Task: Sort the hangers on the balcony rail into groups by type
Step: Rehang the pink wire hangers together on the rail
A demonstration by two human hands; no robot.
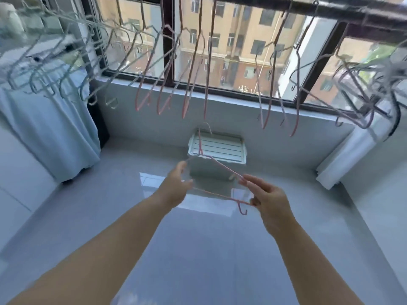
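Note:
I hold a thin pink wire hanger [220, 167] low in front of me, off the rail. My left hand [176, 188] pinches its left end and my right hand [267, 200] grips its right end near a small hook. Overhead, the dark balcony rail [330, 14] carries many hangers. Several pale blue-grey hangers [55, 69] crowd the left part. Several pink hangers [163, 95] hang in the middle. A few more pink ones [271, 95] are to the right, and a tangle of grey and dark hangers [363, 89] fills the far right.
A white slatted box [217, 150] stands on the glossy tiled floor [198, 249] under the window [242, 51]. A light blue cloth [50, 133] drapes over something at the left. A white folded object [345, 159] leans at the right wall.

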